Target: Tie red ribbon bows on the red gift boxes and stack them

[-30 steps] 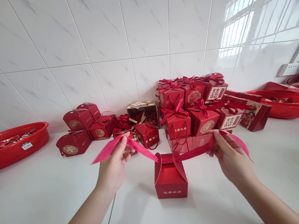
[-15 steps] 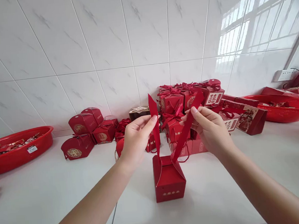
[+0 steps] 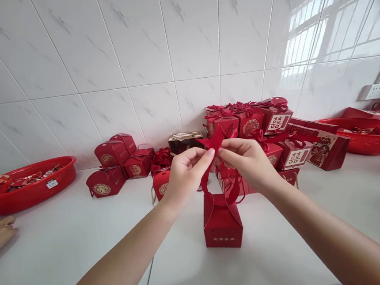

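A small red gift box with gold lettering stands upright on the white table, its top flaps folded in. From its top a red ribbon rises on two sides, and its ends cross above the box. My left hand pinches the ribbon where the ends meet. Close against it, my right hand also pinches the ribbon between thumb and fingers. Both hands are above the box, not touching it. The fingertips partly hide the crossing.
Stacked red gift boxes stand behind my hands, and more boxes sit to the left. Red basins hold wrapped sweets, one on the left and one on the right. Another person's hand rests at the left edge.
My hands have come together, bringing the two separate ribbon ends into a crossing above the box. Another person's hands show more at the left, one at the basin.
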`<state>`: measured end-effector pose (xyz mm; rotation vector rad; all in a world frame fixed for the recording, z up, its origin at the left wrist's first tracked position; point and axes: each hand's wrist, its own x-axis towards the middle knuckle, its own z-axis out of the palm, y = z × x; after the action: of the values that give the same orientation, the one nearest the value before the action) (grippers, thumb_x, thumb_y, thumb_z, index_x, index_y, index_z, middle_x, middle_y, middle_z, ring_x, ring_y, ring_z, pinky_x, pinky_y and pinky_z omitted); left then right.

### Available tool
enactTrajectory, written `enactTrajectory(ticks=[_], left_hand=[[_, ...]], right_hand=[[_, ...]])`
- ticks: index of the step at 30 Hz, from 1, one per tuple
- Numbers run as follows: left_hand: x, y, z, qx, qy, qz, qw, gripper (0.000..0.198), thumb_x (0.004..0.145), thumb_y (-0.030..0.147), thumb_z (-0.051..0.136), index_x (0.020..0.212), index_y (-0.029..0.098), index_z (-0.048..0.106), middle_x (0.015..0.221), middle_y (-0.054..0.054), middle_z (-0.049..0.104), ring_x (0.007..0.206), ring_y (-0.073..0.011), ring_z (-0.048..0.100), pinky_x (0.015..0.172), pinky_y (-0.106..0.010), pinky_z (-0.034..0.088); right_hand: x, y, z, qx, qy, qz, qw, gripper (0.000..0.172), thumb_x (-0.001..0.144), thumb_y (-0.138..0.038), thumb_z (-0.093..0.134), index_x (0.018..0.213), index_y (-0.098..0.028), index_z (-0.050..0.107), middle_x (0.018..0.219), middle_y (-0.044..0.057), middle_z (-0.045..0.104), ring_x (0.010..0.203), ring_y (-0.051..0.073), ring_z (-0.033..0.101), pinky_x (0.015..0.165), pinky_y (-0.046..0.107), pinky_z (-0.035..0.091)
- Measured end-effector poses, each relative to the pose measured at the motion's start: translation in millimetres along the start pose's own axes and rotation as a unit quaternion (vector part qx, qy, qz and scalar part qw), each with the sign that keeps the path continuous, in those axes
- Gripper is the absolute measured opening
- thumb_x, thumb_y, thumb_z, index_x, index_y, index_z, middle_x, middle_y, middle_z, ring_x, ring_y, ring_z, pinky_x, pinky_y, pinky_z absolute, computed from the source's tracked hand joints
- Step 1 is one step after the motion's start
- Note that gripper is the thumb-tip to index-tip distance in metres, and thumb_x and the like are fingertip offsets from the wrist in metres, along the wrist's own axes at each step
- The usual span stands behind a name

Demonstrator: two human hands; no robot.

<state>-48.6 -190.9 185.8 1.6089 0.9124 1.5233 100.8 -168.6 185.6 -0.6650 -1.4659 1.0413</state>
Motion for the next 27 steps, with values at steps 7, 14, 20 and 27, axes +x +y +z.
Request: enactTrajectory(ticks=[7, 14, 20, 27], left_hand=[[0, -1, -11.5, 0.086, -0.078, -0.06, 0.991, 0.025, 0.081, 0.04, 0.064, 0.078, 0.016, 0.068, 0.066, 0.0, 0.061, 0.057, -0.0111, 0.051, 0.051, -0.023, 0.037], [1, -10, -35.9, 0.034, -0.184, -0.189, 0.964, 0.027, 0.083, 0.031, 0.058, 0.062, 0.015, 0.061, 0.066, -0.001, 0.058, 0.069, -0.0138, 0.052, 0.068, -0.027, 0.039], [0, -15, -40.6, -0.152, -0.228, -0.273, 0.922, 0.028, 0.089, 0.032, 0.052, 0.072, 0.015, 0.068, 0.079, -0.004, 0.066, 0.085, -0.0184, 0.06, 0.088, -0.034, 0.042], [-10, -7, -37.6, -0.004, -0.253, -0.148, 0.956, 0.029, 0.09, 0.034, 0.051, 0.09, 0.017, 0.075, 0.096, -0.007, 0.073, 0.098, -0.0232, 0.062, 0.096, -0.04, 0.041]], right_hand=[[-6, 13, -1, -0.017, -0.086, -0.034, 0.996, 0.024, 0.087, -0.038, 0.06, 0.08, -0.016, 0.065, 0.063, -0.003, 0.053, 0.053, 0.008, 0.044, 0.049, 0.021, 0.037], [-3, 33, -27, -0.222, -0.206, -0.286, 0.909, 0.018, 0.095, -0.018, 0.049, 0.101, -0.02, 0.067, 0.09, 0.005, 0.069, 0.084, 0.016, 0.062, 0.073, 0.028, 0.052], [-8, 36, -35, -0.449, -0.128, -0.501, 0.729, 0.024, 0.09, -0.006, 0.051, 0.108, -0.016, 0.064, 0.096, 0.01, 0.07, 0.097, 0.025, 0.059, 0.081, 0.042, 0.05], [-14, 48, -38, -0.436, -0.069, -0.507, 0.74, 0.031, 0.087, -0.006, 0.057, 0.114, -0.019, 0.064, 0.098, 0.008, 0.072, 0.1, 0.025, 0.062, 0.084, 0.041, 0.05]])
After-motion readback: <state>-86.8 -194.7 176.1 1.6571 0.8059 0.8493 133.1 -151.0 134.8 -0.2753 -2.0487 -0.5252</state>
